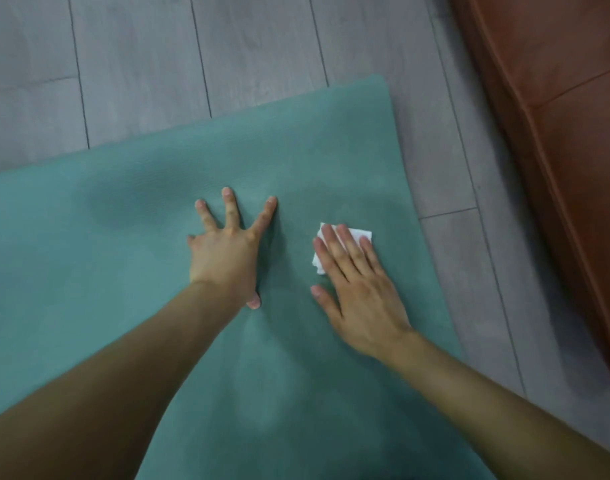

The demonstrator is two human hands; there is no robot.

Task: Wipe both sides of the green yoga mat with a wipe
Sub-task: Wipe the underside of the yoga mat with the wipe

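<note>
Green yoga mat [123, 209] lies flat on grey plank floor [141, 64]. Left hand [224, 254] pressed on mat, fingers straight and spread apart. Right hand [355, 289], fingers straight and together, presses white wipe [360, 233] onto mat near its right edge. Brown sofa [556, 133] to the right.

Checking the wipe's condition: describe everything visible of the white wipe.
The wipe is white, seemingly thin soft paper or cloth, bunched into a small creased pad. It lies flat on the green yoga mat, near its right edge. The right hand presses it down with straight fingers, covering its middle; only its far corner and left edge show. Nothing else touches it.
</note>
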